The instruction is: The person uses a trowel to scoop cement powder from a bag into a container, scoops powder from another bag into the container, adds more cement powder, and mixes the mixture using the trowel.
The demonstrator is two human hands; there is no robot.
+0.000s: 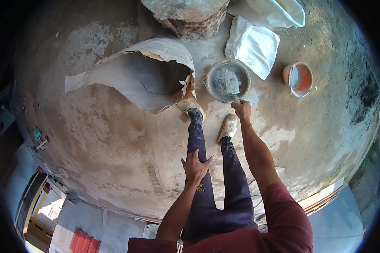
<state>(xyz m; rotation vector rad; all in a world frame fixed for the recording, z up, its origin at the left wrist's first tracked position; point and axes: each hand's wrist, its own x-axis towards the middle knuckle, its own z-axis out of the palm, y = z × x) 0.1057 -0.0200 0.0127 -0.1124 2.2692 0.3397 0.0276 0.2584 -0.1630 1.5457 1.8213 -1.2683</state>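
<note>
My right hand point(242, 109) is closed around the handle of a trowel point(236, 99), whose blade is hidden in grey powder. That powder point(226, 81) lies in a round bucket point(211, 90) in front of my right foot. My left hand point(195, 168) rests on my left thigh near the knee, fingers spread and holding nothing. To the left of the bucket, a torn, open paper sack point(114, 86) lies on the ground, with grey material inside and its mouth edge beside my left shoe.
An orange bucket point(305, 86) with whitish liquid stands at the right. White sacks point(257, 48) lie beyond the grey-powder bucket. A thick stump-like block point(194, 21) is at the top. My shoes point(229, 127) are on the stained concrete floor point(126, 139).
</note>
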